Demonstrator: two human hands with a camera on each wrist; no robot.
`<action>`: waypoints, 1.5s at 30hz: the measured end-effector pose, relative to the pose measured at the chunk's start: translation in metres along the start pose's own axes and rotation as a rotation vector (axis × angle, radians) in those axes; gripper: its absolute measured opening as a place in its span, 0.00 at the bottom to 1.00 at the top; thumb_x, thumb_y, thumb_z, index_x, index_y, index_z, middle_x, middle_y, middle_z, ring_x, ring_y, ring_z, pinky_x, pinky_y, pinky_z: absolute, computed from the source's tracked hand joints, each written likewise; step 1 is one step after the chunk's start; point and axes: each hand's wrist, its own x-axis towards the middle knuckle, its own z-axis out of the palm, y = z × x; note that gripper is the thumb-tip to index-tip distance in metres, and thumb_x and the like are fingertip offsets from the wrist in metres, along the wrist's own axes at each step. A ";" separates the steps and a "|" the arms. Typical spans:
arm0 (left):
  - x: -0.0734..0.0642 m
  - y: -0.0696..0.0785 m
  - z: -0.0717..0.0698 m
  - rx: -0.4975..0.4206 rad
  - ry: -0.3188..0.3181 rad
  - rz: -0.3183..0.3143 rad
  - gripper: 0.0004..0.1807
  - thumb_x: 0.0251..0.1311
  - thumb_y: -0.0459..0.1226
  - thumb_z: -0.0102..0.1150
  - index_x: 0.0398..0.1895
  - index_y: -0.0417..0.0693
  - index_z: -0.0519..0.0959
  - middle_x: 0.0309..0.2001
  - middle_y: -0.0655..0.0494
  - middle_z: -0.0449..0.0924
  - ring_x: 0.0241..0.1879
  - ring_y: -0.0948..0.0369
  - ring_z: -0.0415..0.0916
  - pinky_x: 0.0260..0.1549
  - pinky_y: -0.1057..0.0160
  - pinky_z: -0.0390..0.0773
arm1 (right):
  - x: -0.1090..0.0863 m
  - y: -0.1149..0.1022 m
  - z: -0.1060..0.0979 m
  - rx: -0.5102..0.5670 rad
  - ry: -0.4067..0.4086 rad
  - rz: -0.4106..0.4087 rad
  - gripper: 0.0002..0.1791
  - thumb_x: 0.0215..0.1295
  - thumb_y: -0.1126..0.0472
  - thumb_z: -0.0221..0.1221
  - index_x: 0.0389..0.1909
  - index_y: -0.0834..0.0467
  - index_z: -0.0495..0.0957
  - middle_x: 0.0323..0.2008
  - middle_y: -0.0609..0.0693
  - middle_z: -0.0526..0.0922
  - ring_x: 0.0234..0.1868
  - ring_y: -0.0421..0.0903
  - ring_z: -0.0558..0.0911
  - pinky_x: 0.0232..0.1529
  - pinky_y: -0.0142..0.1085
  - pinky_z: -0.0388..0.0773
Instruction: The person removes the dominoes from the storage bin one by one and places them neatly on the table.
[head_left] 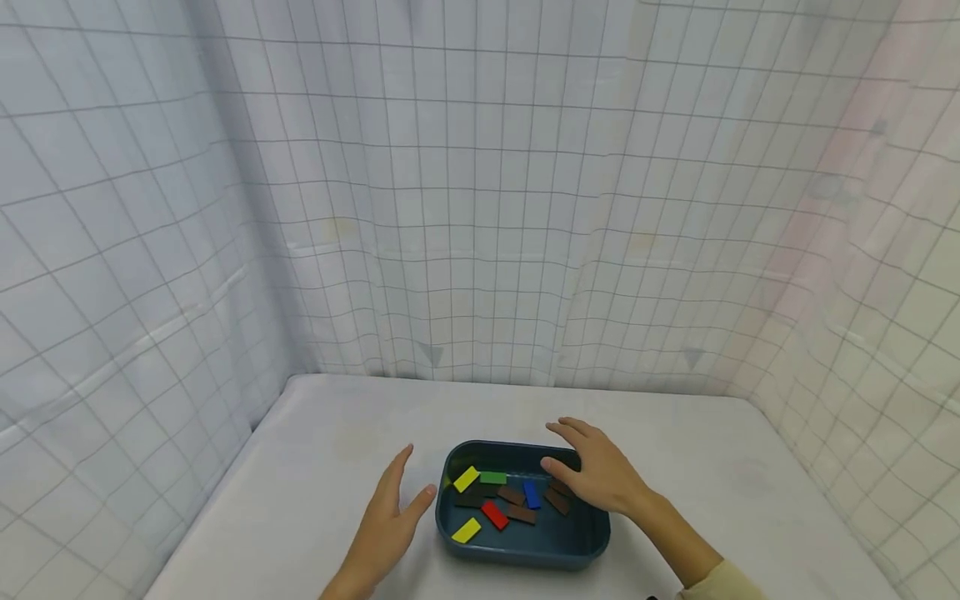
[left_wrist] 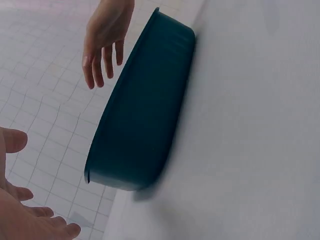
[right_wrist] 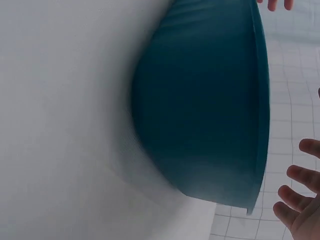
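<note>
A dark teal tub (head_left: 525,557) stands on the white table, with small flat blocks lying in it. Among them are a red block (head_left: 495,514), a blue block (head_left: 532,494), a green block (head_left: 493,477), two yellow blocks (head_left: 467,531) and several brown ones (head_left: 521,514). My left hand (head_left: 387,518) is beside the tub's left wall, fingers spread and holding nothing. Over the tub's right rim hovers my right hand (head_left: 600,468), its fingers loosely bent with nothing in them. In the left wrist view, a gap shows between the left fingers (left_wrist: 40,212) and the tub wall (left_wrist: 140,105).
White cloth covers the table (head_left: 337,433) around the tub. Grid-patterned curtains (head_left: 495,208) hang behind the table and along both sides. Black blocks (head_left: 469,501) lie at the tub's left, partly overlapped by others.
</note>
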 end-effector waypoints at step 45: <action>-0.002 -0.034 0.038 -0.616 -0.232 -0.077 0.36 0.71 0.20 0.43 0.79 0.26 0.45 0.79 0.27 0.38 0.77 0.34 0.40 0.70 0.44 0.59 | 0.021 0.010 0.062 0.296 -0.222 -0.076 0.09 0.62 0.69 0.71 0.43 0.60 0.88 0.37 0.45 0.86 0.35 0.36 0.82 0.36 0.31 0.83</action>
